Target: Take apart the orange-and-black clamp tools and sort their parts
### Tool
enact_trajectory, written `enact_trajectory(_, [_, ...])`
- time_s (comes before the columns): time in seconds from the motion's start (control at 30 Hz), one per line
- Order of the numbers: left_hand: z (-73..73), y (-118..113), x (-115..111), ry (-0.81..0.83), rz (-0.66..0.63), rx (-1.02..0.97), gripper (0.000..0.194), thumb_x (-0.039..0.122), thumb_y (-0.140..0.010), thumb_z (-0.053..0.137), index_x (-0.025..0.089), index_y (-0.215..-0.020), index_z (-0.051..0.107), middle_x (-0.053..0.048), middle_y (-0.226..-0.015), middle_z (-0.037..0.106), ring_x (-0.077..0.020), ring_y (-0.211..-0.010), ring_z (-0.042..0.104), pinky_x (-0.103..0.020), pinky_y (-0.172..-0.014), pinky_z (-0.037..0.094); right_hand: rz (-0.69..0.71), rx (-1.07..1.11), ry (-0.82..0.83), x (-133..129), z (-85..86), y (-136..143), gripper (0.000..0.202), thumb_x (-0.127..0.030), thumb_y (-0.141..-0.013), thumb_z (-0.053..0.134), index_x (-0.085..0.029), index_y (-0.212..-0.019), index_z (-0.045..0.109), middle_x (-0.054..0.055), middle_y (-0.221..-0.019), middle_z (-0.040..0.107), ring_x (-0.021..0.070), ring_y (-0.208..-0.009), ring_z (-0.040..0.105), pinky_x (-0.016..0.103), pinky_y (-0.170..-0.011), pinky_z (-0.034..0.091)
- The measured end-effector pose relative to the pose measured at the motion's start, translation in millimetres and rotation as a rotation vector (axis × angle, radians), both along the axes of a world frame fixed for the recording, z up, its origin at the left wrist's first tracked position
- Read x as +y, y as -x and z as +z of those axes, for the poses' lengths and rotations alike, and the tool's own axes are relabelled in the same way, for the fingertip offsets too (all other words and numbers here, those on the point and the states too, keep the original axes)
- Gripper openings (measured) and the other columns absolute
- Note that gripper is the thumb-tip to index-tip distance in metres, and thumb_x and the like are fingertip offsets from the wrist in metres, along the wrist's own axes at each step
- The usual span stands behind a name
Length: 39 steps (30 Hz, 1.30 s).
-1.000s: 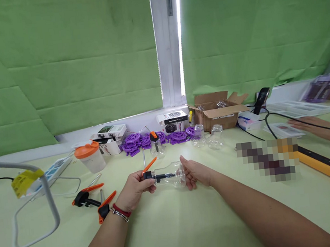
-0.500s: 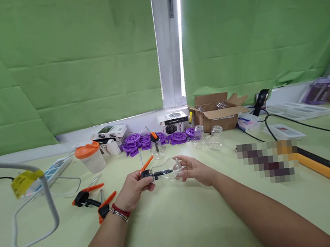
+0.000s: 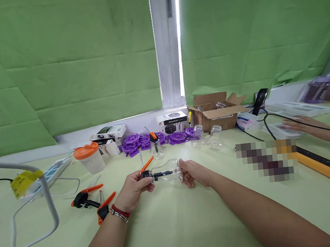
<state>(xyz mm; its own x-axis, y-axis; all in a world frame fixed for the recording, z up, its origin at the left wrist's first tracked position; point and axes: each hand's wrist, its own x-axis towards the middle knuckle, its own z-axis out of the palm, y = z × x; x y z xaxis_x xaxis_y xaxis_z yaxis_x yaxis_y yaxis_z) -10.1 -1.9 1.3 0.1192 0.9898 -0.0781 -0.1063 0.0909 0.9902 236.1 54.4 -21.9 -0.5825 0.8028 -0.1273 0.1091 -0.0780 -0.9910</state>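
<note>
A clear bottle lies sideways between my hands, above the table. Its black pump top with an orange lever is at the neck, and a black tube reaches inside the bottle. My left hand is closed round the pump top. At the bottle's base, my right hand is closed with fingertips on the glass. Two loose black pump tops with orange levers and metal spouts lie left of my left hand. Behind the held bottle, another bottle stands upright with such a top on.
Two topless clear bottles stand before an open cardboard box. Purple plastic wheel-like parts lie along the back. An orange-lidded cup, a power strip and a grey metal frame are left. Another person's hand is at right.
My right hand has shifted its grip, its fingers now drawn in closer together at the bottle's base. Another person's hand has come into view at the right.
</note>
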Motion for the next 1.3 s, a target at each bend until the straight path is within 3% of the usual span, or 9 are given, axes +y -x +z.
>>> enact_trajectory(0.1, [-0.4, 1, 2, -0.004, 0.021, -0.047, 0.021, 0.026, -0.067, 0.073, 0.012, -0.077, 0.061, -0.002, -0.063, 0.064, -0.012, -0.055, 0.059, -0.025, -0.057, 0.047, -0.021, 0.082, -0.081, -2, 6.0, -4, 0.06, -0.063, -0.075, 0.056, -0.014, -0.11, 0.057, 0.014, -0.104, 0.059, 0.0167, -0.077, 0.061, 0.024, -0.052, 0.047])
enact_trajectory(0.17, [-0.6, 2, 2, -0.005, 0.031, -0.061, 0.021, 0.026, -0.067, 0.073, 0.012, -0.076, 0.061, -0.002, -0.064, 0.064, -0.0118, -0.056, 0.059, -0.025, -0.057, 0.047, -0.008, 0.14, -0.15, -4, 8.1, -7, 0.078, -0.045, -0.066, 0.074, -0.026, -0.134, 0.04, 0.013, -0.133, 0.042, 0.0207, -0.107, 0.052, 0.029, -0.072, 0.05])
enact_trajectory(0.23, [-0.6, 2, 3, 0.0, 0.029, -0.055, 0.021, 0.026, -0.066, 0.073, 0.012, -0.076, 0.061, -0.002, -0.064, 0.064, -0.0119, -0.056, 0.059, -0.026, -0.057, 0.047, 0.026, 0.193, -0.19, -5, 8.2, -8, 0.094, -0.032, -0.061, 0.08, -0.035, -0.14, 0.028, 0.01, -0.141, 0.03, 0.0213, -0.116, 0.044, 0.033, -0.082, 0.048])
enact_trajectory(0.47, [1.3, 1, 0, -0.001, -0.004, -0.007, 0.021, 0.026, -0.067, 0.073, 0.013, -0.076, 0.061, -0.002, -0.061, 0.065, -0.0129, -0.055, 0.059, -0.026, -0.058, 0.047, 0.047, 0.213, -0.137, -4, 5.8, -8, 0.08, -0.03, -0.065, 0.078, -0.03, -0.135, 0.038, 0.009, -0.125, 0.042, 0.0157, -0.094, 0.057, 0.032, -0.079, 0.048])
enact_trajectory(0.67, [-0.3, 2, 1, 0.001, -0.027, -0.007, 0.02, 0.027, -0.068, 0.072, 0.013, -0.077, 0.061, -0.002, -0.061, 0.065, -0.0129, -0.055, 0.059, -0.026, -0.057, 0.046, 0.051, 0.16, -0.105, -3, 6.6, -6, 0.069, -0.047, -0.072, 0.069, -0.02, -0.131, 0.042, 0.009, -0.103, 0.055, 0.0148, -0.073, 0.062, 0.026, -0.056, 0.049])
enact_trajectory(0.8, [1.2, 1, 0, -0.004, -0.045, 0.013, 0.02, 0.026, -0.068, 0.072, 0.012, -0.076, 0.06, -0.002, -0.061, 0.065, -0.0129, -0.056, 0.059, -0.026, -0.058, 0.047, 0.052, 0.126, -0.025, -2, 2.2, -2, 0.052, -0.059, -0.077, 0.056, -0.014, -0.104, 0.056, 0.005, -0.082, 0.061, 0.0109, -0.054, 0.059, 0.02, -0.043, 0.042])
enact_trajectory(1.03, [2.9, -1, -2, -0.017, -0.064, 0.071, 0.019, 0.026, -0.068, 0.072, 0.013, -0.073, 0.06, -0.003, -0.06, 0.065, -0.0141, -0.057, 0.06, -0.027, -0.058, 0.047, 0.025, -0.018, 0.131, 2, -10.2, 4, 0.075, -0.076, -0.079, 0.02, -0.011, -0.072, 0.057, 0.006, -0.054, 0.059, 0.0108, -0.036, 0.051, 0.02, -0.031, 0.035])
enact_trajectory(1.17, [2.6, 0, -1, -0.012, -0.05, 0.062, 0.02, 0.027, -0.067, 0.073, 0.013, -0.073, 0.06, -0.002, -0.06, 0.065, -0.014, -0.056, 0.06, -0.027, -0.059, 0.046, 0.009, 0.029, 0.111, 1, -5.2, 2, 0.078, -0.077, -0.078, 0.023, -0.01, -0.087, 0.061, 0.012, -0.074, 0.064, 0.0138, -0.05, 0.059, 0.021, -0.035, 0.04])
enact_trajectory(1.3, [3.0, 1, 0, -0.013, -0.01, 0.028, 0.021, 0.028, -0.066, 0.073, 0.013, -0.074, 0.06, -0.002, -0.062, 0.065, -0.0134, -0.056, 0.059, -0.027, -0.059, 0.045, -0.016, 0.185, -0.033, -3, 4.0, -4, 0.071, -0.052, -0.073, 0.066, -0.024, -0.133, 0.041, 0.014, -0.131, 0.046, 0.0171, -0.096, 0.058, 0.026, -0.067, 0.052])
